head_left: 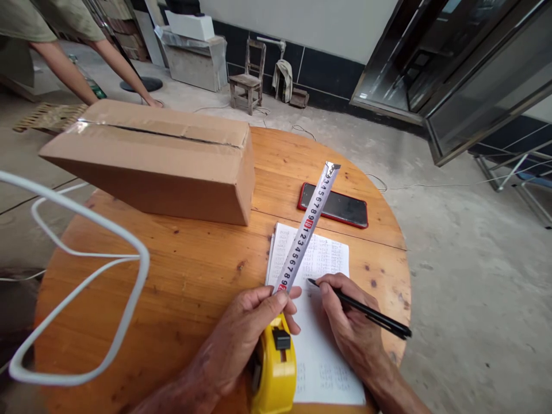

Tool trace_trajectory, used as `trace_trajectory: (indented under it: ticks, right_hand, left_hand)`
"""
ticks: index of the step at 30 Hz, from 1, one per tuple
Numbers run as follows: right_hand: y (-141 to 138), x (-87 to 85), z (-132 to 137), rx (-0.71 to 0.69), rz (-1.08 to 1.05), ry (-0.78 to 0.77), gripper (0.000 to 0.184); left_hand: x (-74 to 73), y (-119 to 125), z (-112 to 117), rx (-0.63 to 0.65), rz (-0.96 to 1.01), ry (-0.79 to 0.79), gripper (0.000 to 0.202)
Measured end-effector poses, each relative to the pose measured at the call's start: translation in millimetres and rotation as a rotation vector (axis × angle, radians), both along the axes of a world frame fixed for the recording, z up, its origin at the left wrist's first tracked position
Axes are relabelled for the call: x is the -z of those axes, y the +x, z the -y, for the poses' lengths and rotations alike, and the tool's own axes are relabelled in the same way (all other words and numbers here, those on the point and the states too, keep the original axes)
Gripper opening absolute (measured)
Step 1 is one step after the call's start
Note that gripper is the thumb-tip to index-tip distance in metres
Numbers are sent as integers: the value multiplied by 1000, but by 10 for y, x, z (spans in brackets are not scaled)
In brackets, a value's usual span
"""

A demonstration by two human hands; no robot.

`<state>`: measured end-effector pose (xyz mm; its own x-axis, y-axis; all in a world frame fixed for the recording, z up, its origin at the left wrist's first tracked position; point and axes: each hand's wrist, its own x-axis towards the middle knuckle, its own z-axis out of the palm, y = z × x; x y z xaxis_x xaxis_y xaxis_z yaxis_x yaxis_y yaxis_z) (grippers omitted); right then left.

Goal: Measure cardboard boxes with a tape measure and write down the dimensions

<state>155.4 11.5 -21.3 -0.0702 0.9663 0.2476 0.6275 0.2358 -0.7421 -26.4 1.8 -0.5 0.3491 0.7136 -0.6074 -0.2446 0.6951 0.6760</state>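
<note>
My left hand (254, 322) pinches the extended blade of a yellow tape measure (280, 374) between thumb and fingers. The silver blade slants up and away, its hooked end over a red-cased phone (349, 208). A black pen (371, 313) is gripped in my right hand (351, 322), its tip at a sheet of paper (328, 247). Rows of handwritten figures cover the top of the paper, and more show near its lower end. My left hand and the tape hide part of the sheet's left side.
A taped cardboard box (172, 155) rests on the round wooden table (207, 259), at its far left. A bent white tube frame (133, 299) juts in at the left. Behind stand a small wooden chair (248, 77) and a person's bare legs (116, 66).
</note>
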Motion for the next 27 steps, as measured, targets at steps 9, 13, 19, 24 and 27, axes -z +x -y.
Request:
trace_trajectory:
  ticks: [9,13,19,24,27]
  right_hand:
    - [-2,5,-4,-13,8,-21,15]
    - [7,3,1,-14,6,-24,15]
    - [-6,-1,-3,-22,4,-28,14]
    - [-33,0,-20,-24,7,0,14]
    - [-33,-1,-20,-7,23,6,15]
  left_hand:
    - [-1,-6,-13,10,-16,17,30]
    - [-1,-5,-15,7,-20,16,30]
    - [-20,-9,5,6,-19,12,30]
    - [-23,-10,-2,8,-33,20,30]
    - [-21,-1,-14,5,-34,21,30]
